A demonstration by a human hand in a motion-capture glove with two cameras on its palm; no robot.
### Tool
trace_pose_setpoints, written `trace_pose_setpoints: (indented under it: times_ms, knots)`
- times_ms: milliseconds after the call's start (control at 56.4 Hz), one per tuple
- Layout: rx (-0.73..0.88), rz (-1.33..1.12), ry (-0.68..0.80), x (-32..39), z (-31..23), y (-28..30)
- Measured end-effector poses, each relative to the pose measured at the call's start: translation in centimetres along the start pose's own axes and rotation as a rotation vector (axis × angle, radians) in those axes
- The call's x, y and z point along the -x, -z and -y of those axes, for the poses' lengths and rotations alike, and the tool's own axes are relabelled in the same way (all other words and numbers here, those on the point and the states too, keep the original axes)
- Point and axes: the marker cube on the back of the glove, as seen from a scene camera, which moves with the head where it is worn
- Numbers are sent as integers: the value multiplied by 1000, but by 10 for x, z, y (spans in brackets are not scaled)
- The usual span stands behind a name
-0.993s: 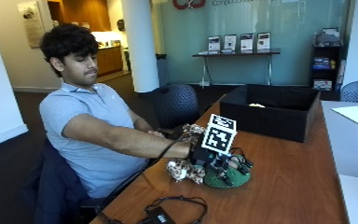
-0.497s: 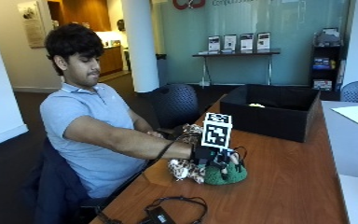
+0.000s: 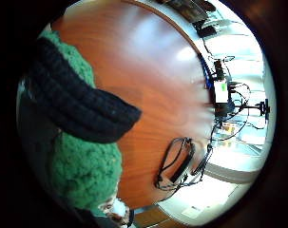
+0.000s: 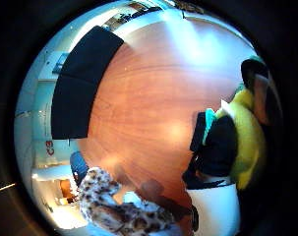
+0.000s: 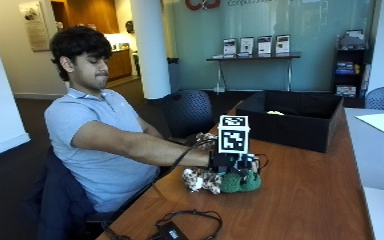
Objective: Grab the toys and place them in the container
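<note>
right hand [image 5: 233,161]: gloved, on top of green toy [image 5: 240,181], fingers curled over it
green toy: on bench [image 5: 298,200], touching spotted toy [image 5: 201,179]
yellow toy [image 4: 249,142]: close by the palm
container [image 5: 292,118]: black, far end of bench, well apart from the toys

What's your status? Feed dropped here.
Gloved right hand on the green toy, fingers curled round it. Spotted toy beside it. Black container open, table path unobstructed.
</note>
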Motion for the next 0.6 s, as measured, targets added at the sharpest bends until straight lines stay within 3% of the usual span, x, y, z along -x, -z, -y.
trace_pose_setpoints:
  times_ms: [266,603]
  knots:
    - [-108,153,26,37,20,86]
    - [-297,102,234,188,51,237]
